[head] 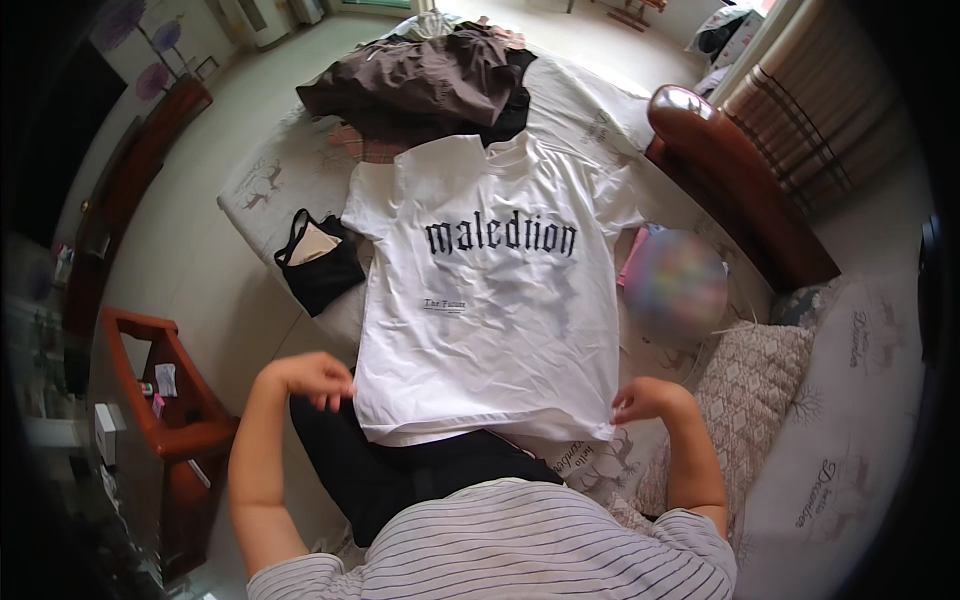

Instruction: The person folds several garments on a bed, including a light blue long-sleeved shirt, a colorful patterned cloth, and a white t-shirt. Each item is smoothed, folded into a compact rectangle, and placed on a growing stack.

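A white short-sleeved T-shirt (480,360) is spread front up before me, its collar away from me and its hem near my lap. Dark lettering crosses its chest, and there are creases over the body. My right hand (646,397) pinches the hem's right corner between thumb and fingers. At the opposite side edge, my left hand (316,379) has bent fingers with the tips at the cloth; whether they grip it is unclear. Black trousers (450,465) cover my legs, partly under the hem.
Beyond the collar lies a heap of clothes (420,82) on the bed (285,180). A black camisole top (322,262) is left of the shirt. At right are a blurred round shape (675,289), a patterned cushion (750,382) and a wooden headboard (739,180). A wooden stand (169,382) is at left.
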The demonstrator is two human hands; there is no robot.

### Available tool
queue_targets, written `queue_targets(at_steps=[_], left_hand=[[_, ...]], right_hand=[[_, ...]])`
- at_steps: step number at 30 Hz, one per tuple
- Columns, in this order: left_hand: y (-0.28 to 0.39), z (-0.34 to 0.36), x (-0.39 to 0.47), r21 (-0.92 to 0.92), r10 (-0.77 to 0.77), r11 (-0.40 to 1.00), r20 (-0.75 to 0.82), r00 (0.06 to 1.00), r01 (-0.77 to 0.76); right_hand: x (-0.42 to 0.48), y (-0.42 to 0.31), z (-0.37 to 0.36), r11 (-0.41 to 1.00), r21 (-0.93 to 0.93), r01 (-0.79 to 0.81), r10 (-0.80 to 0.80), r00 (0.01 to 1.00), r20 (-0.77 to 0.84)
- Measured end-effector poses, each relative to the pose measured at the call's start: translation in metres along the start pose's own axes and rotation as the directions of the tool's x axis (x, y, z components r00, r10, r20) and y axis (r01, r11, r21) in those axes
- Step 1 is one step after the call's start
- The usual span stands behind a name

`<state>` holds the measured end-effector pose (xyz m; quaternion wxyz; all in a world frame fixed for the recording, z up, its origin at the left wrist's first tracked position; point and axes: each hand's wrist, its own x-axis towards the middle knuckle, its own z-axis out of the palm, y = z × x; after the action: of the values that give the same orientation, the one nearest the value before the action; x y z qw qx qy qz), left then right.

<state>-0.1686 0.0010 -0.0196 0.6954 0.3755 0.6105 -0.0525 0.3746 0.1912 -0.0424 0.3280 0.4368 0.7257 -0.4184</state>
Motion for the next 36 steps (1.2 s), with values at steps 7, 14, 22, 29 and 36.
queue_targets(at_steps=[7, 14, 22, 29, 36], left_hand=[[0.053, -0.095, 0.12, -0.374, 0.122, 0.658, -0.804, 0.582, -0.654], [0.036, -0.124, 0.249, -0.261, -0.165, 0.733, -0.964, 0.209, -0.628], [0.072, -0.129, 0.247, -0.437, -0.349, 0.095, -0.856, 0.381, -0.895], [0.097, -0.159, 0.214, -0.424, -0.194, -0.344, -0.841, 0.505, -0.838], [0.076, -0.167, 0.177, -0.132, -0.221, 0.261, -0.973, 0.074, -0.956]], right_hand=[[0.155, -0.114, -0.056, 0.805, -0.037, 0.592, -0.432, 0.543, -0.72], [0.272, -0.259, -0.068, 0.737, -0.307, 0.602, -0.575, 0.319, -0.753], [0.31, -0.337, -0.151, 0.768, -0.26, 0.586, -0.501, 0.296, -0.814], [0.367, -0.362, -0.209, 0.863, -0.217, 0.456, -0.442, 0.475, -0.761], [0.381, -0.383, -0.22, 0.863, -0.035, 0.504, -0.349, 0.545, -0.762]])
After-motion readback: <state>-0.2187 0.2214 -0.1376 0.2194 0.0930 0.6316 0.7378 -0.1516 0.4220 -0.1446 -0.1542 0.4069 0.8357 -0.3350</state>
